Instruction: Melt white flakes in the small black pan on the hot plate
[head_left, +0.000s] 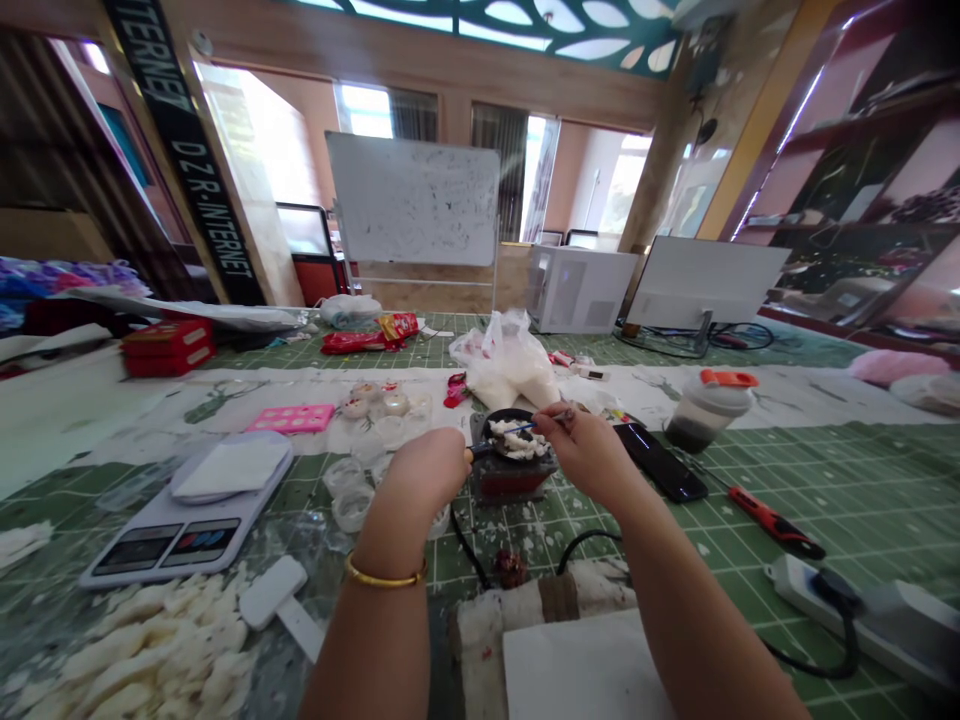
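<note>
My left hand [431,470] is closed round the handle of a small black pan [491,452], its wrist wearing a gold bangle. The pan rests on a small dark-red electric stove [514,484] and holds white, lumpy pieces [517,440]. Over the pan, my right hand [574,440] pinches a thin blue stick [521,428] whose tip reaches into the white pieces. Clear round cups [352,505] stand just left of my left hand. To the right of my right hand lies a black phone [660,462].
A kitchen scale [195,510], a pile of cream-coloured pieces [142,650] and a white scraper [281,595] are on the left. A plastic bag of white material [510,365] stands behind the stove. A screwdriver [776,520], shaker bottle [709,408] and power strip [862,620] are on the right.
</note>
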